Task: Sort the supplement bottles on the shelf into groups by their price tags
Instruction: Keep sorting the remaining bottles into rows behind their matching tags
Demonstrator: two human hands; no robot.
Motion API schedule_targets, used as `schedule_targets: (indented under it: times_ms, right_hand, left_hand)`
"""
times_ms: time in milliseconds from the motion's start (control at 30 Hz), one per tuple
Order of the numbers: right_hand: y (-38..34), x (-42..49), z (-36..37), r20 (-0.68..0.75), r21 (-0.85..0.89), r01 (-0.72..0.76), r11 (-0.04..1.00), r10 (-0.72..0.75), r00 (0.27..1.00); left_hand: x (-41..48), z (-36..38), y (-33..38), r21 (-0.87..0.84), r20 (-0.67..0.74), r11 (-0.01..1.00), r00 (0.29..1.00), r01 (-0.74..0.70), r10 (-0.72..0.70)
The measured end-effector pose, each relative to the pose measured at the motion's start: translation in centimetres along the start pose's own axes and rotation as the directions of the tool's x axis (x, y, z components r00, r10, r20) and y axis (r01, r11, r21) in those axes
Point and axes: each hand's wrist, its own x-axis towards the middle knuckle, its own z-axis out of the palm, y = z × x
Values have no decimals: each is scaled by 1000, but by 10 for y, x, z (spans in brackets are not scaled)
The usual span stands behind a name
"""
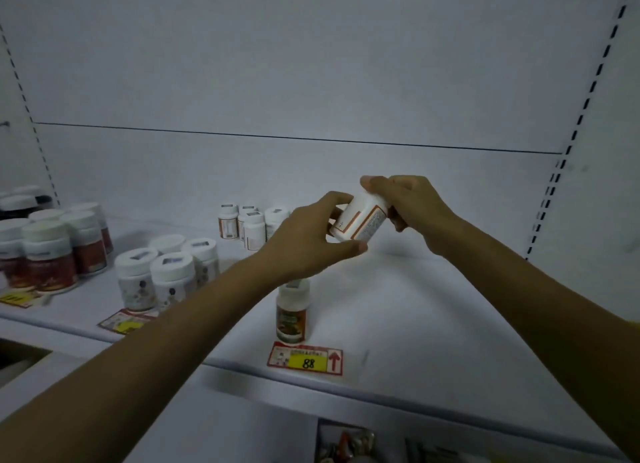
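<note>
Above the white shelf (pixel 433 306), the left hand (pixel 311 241) and right hand (pixel 412 206) grip one tilted bottle (pixel 360 220).

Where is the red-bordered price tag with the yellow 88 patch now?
In the head view, the red-bordered price tag lies low centre at the front edge of the white shelf, before a lone brown-labelled white-capped bottle.

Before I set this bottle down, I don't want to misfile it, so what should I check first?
1. Grip: left hand and right hand both hold the white bottle: ok.
2. Bottle upright: tilted in the air: not ok.
3. Its price readable: print blurred: cannot tell.
4. Room beside the lone bottle behind the 88 tag: bare shelf to its right: ok.
5. Same product as the lone bottle: cannot tell.
</note>
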Motion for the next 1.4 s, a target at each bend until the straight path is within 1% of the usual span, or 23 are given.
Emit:
schedule_targets:
  times_ms: [133, 233, 267, 333, 433, 467, 533, 633, 700, 733, 767, 833, 867, 900, 933, 1000, 1067, 1133, 1167, 1233, 1300, 1333, 1400]
  right_hand:
    - [2, -37, -17, -7, 110, -10, 994, 11, 1000]
    - [5, -64, -12, 57, 193, -31, 981, 20, 998]
    - [8, -73, -7, 91, 217, -44, 975, 25, 996]
    - [15, -91, 4, 135, 316, -84, 945, 43, 990]
    - [25, -112, 19, 179, 546, -170, 820, 83, 980]
    - [29, -116, 21, 195, 588, -195, 785, 96, 976]
    - [36, -121, 23, 221, 612, -231, 757, 117, 968]
    - [43, -126, 23, 239, 619, -255, 743, 131, 962]
    - [47, -127, 25, 237, 653, -273, 707, 151, 960]
    - [49, -128, 27, 236, 684, -285, 672, 166, 957]
    - [49, -129, 31, 237, 715, -300, 631, 185, 954]
    - [50, -131, 39, 251, 772, -329, 543, 216, 944]
    - [51, -132, 43, 268, 798, -343, 496, 218, 938]
    - [52, -134, 45, 294, 818, -357, 451, 206, 933]
    - [52, -136, 46, 319, 830, -370, 418, 189, 929]
    - [53, -138, 45, 349, 831, -391, 395, 175, 921]
    - [55, -136, 43, 349, 816, -397, 420, 190, 918]
    - [57, -132, 39, 298, 782, -383, 492, 244, 923]
    - [59, -129, 38, 256, 758, -367, 539, 271, 928]
    - [64, -122, 37, 172, 685, -351, 639, 326, 930]
    - [70, -115, 41, 112, 561, -352, 750, 352, 929]
    - [74, -112, 44, 101, 492, -350, 797, 347, 932]
    - [76, -108, 52, 111, 372, -320, 871, 301, 947]
  left_hand:
    - [-26, 20, 18, -169, -136, 986, 991, -3, -20]
    - [-41, 30, 27, -332, -203, 941, 969, 65, -139]
    - [-47, 34, 29, -347, -240, 935, 956, 79, -170]
    - [-59, 46, 32, -274, -335, 960, 930, 58, -152]
    - [-75, 68, 34, -99, -465, 995, 883, 19, -64]
    - [-78, 74, 34, -79, -489, 997, 870, 26, -61]
    - [-85, 85, 33, -112, -493, 993, 865, 42, -93]
    - [-97, 94, 31, -244, -438, 967, 882, 68, -173]
    - [-103, 98, 30, -279, -433, 957, 880, 76, -196]
    - [-105, 98, 28, -246, -459, 967, 871, 65, -176]
    - [-106, 98, 25, -158, -505, 986, 854, 51, -125]
    - [-105, 100, 16, 150, -584, 989, 808, 12, 79]
    - [-105, 101, 11, 286, -591, 958, 785, -9, 184]
    - [-106, 103, 7, 379, -585, 925, 767, -28, 263]
    - [-107, 104, 4, 443, -575, 895, 751, -47, 324]
    - [-110, 105, -1, 509, -549, 857, 735, -84, 398]
    - [-112, 103, -4, 512, -520, 850, 744, -121, 419]
    - [-117, 100, -9, 437, -511, 889, 777, -134, 368]
    - [-120, 99, -14, 360, -531, 926, 792, -110, 301]
    - [-127, 96, -26, 154, -592, 988, 801, 8, 86]
    - [-132, 93, -38, -26, -594, 986, 791, 167, -149]
    - [-132, 91, -44, -70, -554, 967, 797, 243, -241]
    - [-127, 84, -50, -46, -438, 933, 832, 357, -340]
